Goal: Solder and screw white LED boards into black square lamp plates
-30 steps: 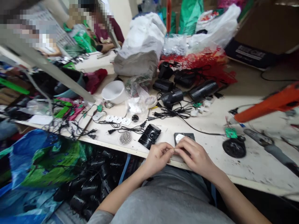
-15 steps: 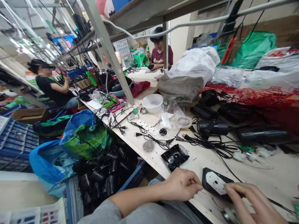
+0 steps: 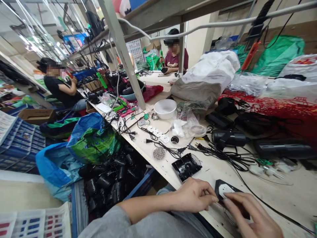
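Observation:
My left hand [image 3: 195, 195] lies at the bench's near edge, its fingers closed and its tips close to a black angular plastic piece [image 3: 226, 190] with a white plate on top. My right hand [image 3: 250, 215] reaches over that piece's lower right side, fingers extended, and seems to touch it. Farther up the bench lies a black plastic housing [image 3: 187, 167], apart from both hands. A black cable [image 3: 262, 201] runs past my right hand. Nothing held shows in either hand.
The cream bench [image 3: 289, 195] carries black hair dryers [image 3: 229, 138], tangled cords, a white bowl [image 3: 165, 109] and a dish of small metal parts [image 3: 158, 153]. Black cylindrical parts [image 3: 109, 178] are heaped beside a blue-green bag [image 3: 94, 140] below its left edge. Co-workers [image 3: 60, 87] sit beyond.
The view has swung up from the hands to the length of the bench. My hands have parted, and my right hand has moved left over the black piece.

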{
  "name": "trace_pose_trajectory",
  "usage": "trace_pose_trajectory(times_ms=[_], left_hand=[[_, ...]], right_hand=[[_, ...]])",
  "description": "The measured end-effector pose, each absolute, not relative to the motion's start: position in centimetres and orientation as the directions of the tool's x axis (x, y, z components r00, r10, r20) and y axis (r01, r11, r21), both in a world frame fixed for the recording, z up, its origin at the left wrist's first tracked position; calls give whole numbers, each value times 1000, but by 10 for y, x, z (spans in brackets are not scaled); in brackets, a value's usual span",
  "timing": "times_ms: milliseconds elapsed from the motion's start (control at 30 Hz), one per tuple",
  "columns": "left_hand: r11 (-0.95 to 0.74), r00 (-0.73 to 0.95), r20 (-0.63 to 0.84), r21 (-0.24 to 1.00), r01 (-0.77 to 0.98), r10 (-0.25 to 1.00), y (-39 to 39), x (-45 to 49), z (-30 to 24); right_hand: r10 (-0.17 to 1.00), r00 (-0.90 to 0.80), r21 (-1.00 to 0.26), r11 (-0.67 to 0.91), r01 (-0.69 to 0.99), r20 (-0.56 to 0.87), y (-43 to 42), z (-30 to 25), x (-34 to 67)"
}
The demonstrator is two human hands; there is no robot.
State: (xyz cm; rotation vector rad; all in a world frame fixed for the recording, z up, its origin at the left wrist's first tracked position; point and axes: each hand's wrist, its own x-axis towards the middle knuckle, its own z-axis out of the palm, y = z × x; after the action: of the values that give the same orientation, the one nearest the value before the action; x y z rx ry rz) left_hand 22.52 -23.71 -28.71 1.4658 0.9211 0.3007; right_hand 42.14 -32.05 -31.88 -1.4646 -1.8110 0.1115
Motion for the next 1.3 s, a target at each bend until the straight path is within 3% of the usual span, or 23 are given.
trace_pose_trajectory(times_ms=[100,400,533,733,867,933,1000,1133,1300], left_hand=[[97,652,-304,938,334,694,-237,226,-289],[-157,722,-85,952,262,686,-235,219,-293],[-104,704,-97,966,236,703,-231,220,-299],[-26,684,-141,973,227,716,-226,221,-309],[-125,711,-79,965,231,699,-224,223,-305],[-199,725,-33,952,232,688,-224,224,-301],[-261,730,9,937,232,683,-224,225,-299],[-318,724,53,919,235,688,-227,224,-295],[-295,721,29,923,246,693,-229,223,-293]], right_hand=[[870,-68,-583,383,716,489,-318,-319,407],[876,124,-692,272,669,465,-319,-306,378],[817,274,-688,194,699,508,-321,-300,376],[449,766,-817,-125,563,460,-374,-315,403],[129,888,-854,-244,459,441,-420,-323,431],[32,889,-847,-290,445,456,-427,-318,445],[73,871,-797,-371,476,486,-423,-310,458],[282,768,-637,-434,637,575,-406,-289,473],[191,764,-653,-417,632,617,-427,-266,457]])
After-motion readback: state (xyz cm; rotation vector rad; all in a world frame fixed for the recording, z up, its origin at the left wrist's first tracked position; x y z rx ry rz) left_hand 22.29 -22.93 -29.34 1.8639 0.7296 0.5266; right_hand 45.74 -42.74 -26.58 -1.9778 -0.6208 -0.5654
